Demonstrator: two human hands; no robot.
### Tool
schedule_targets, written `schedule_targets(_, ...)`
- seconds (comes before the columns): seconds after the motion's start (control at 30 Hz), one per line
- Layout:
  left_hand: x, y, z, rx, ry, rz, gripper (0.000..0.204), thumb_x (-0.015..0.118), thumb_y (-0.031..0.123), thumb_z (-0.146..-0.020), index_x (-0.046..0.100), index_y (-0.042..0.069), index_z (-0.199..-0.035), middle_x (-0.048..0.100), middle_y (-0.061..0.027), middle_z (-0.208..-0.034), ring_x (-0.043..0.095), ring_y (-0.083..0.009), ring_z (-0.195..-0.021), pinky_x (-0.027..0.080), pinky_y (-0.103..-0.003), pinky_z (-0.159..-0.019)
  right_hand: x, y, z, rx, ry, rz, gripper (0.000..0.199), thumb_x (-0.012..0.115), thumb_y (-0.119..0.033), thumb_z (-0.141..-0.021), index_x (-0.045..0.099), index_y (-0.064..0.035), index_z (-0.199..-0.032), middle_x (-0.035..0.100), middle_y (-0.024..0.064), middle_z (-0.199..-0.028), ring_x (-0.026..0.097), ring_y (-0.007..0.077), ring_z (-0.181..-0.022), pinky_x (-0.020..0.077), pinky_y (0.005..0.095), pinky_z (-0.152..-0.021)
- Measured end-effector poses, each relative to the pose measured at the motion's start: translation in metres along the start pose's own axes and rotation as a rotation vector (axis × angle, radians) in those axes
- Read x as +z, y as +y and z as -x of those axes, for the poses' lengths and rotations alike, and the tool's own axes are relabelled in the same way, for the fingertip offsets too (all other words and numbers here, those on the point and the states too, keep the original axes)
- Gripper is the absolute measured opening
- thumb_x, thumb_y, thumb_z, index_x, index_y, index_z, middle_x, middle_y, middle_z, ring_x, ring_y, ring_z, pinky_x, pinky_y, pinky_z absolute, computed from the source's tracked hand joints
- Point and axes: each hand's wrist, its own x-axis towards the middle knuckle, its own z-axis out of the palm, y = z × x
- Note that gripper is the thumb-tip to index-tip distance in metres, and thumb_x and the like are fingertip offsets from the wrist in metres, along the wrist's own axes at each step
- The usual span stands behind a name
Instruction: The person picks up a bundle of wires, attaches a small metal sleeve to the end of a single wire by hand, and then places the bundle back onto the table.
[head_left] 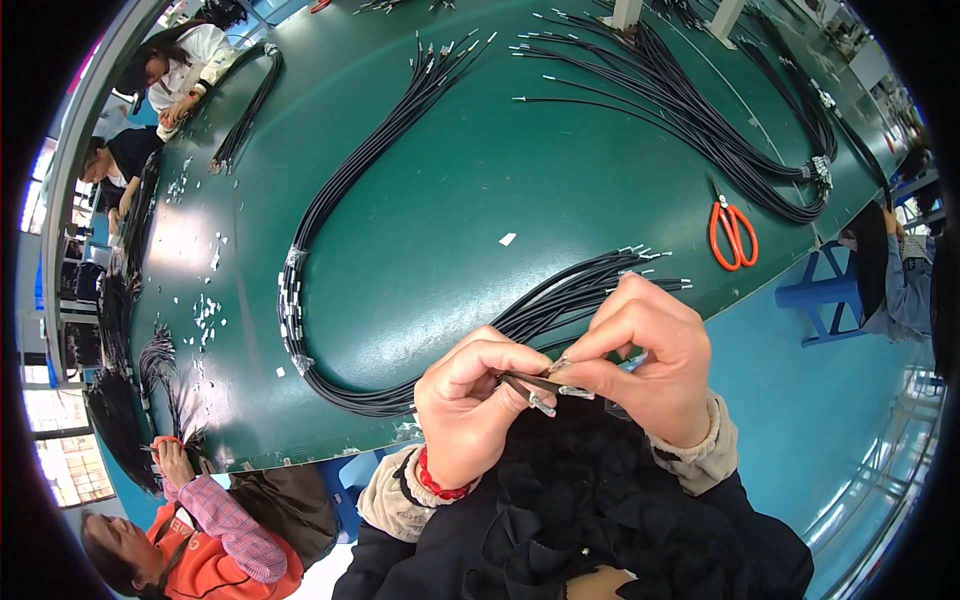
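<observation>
My left hand (pixel 465 400), closed, pinches black cable ends (pixel 520 385) with clear or silvery tips pointing down to the right. Beside it, my right hand (pixel 655 360) is closed too, its thumb and forefinger pinched on a small shiny piece at those cable ends. The fingertips of both hands nearly meet over the table's near edge. Behind my hands lies a long bundle of black cables (pixel 345 180), bent into a U and bound with clear wrap and white labels at the bend. Its near silver-tipped ends fan out just beyond my right hand.
Red-handled scissors (pixel 735 235) lie on the green table (pixel 450 220) to the right. Another cable bundle (pixel 690 110) curves across the far right. White scraps (pixel 205 315) are scattered at left, where several people sit working. A blue stool (pixel 825 295) stands at right near another person.
</observation>
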Motion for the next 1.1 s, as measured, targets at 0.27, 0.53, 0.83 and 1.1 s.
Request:
schedule_targets(0.27, -0.014, 0.003, -0.005, -0.112, -0.196, 0.136, 0.011, 0.064, -0.003, -0.077, 0.06, -0.006, -0.087, 0.056, -0.0102, -0.079, 0.06, -0.0163, -0.067, 0.05, -0.024, -0.058, -0.004, 0.002, -0.006, 0.209, -0.2, -0.253, 0.016, 0.077, -0.009, -0.063, 0.066, -0.0055, -0.075, 0.053, -0.001, -0.066, 0.043, 0.0066, -0.057, 0.028, 0.0208, -0.049)
schedule_targets(0.53, -0.014, 0.005, -0.005, 0.081, -0.17, -0.213, 0.011, 0.062, -0.004, -0.078, 0.061, -0.007, -0.089, 0.059, -0.0117, -0.079, 0.061, -0.0168, -0.069, 0.051, -0.025, -0.061, 0.0, -0.004, -0.002, 0.159, -0.106, -0.134, 0.012, 0.073, -0.004, -0.068, 0.068, -0.0064, -0.079, 0.057, -0.0007, -0.068, 0.047, 0.007, -0.058, 0.0294, 0.0201, -0.045)
schedule_targets(0.83, -0.011, 0.005, -0.003, -0.056, -0.143, 0.101, 0.012, 0.063, -0.003, -0.078, 0.061, -0.007, -0.089, 0.059, -0.0123, -0.08, 0.063, -0.0173, -0.068, 0.052, -0.025, -0.062, 0.004, -0.002, 0.002, 0.154, -0.041, -0.213, 0.011, 0.076, -0.007, -0.067, 0.066, -0.0042, -0.073, 0.055, 0.002, -0.068, 0.049, 0.0089, -0.059, 0.0339, 0.0219, -0.049)
schedule_targets(1.1, -0.012, 0.004, -0.003, -0.078, -0.249, 0.146, 0.013, 0.063, -0.003, -0.078, 0.061, -0.007, -0.09, 0.059, -0.0128, -0.08, 0.062, -0.0176, -0.069, 0.052, -0.025, -0.061, -0.002, -0.001, 0.005, 0.179, -0.096, -0.3, 0.012, 0.074, -0.009, -0.07, 0.064, -0.0034, -0.073, 0.057, 0.003, -0.071, 0.048, 0.0099, -0.062, 0.035, 0.0224, -0.053)
